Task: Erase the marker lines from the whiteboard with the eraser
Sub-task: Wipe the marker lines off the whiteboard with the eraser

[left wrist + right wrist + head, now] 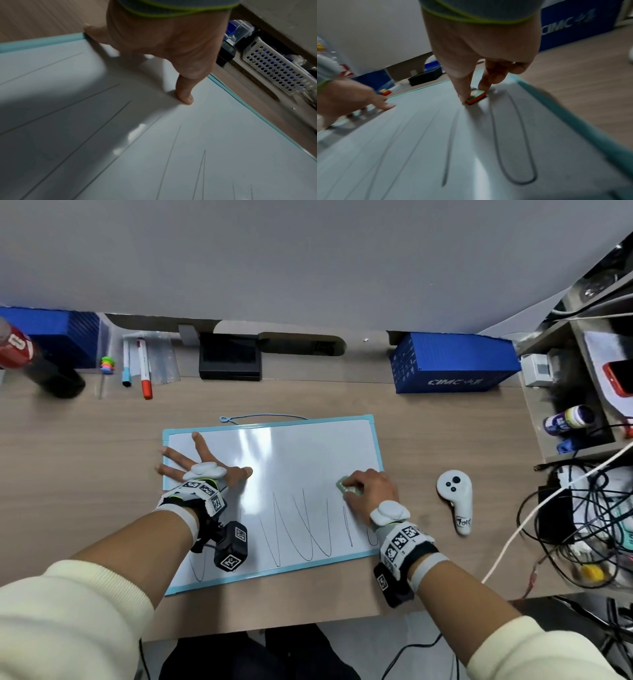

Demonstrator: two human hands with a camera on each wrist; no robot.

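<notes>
A whiteboard [291, 453] with a light blue frame lies flat on the desk. Thin dark marker lines [305, 529] loop across its near half; its far half is white. My right hand [368, 489] pinches a small eraser [347, 486] with a green top and orange base [476, 96] and holds it on the board near the right edge. My left hand [202, 463] lies flat with spread fingers on the board's left side, thumb [184, 93] pressing the surface. In the right wrist view the marker lines [513, 142] run towards the camera from the eraser.
A white controller [457, 498] lies right of the board. Markers [145, 371], a dark bottle [34, 361], a black box [230, 361] and a blue box [452, 364] line the desk's far edge. Tangled cables [582, 525] and shelves crowd the right.
</notes>
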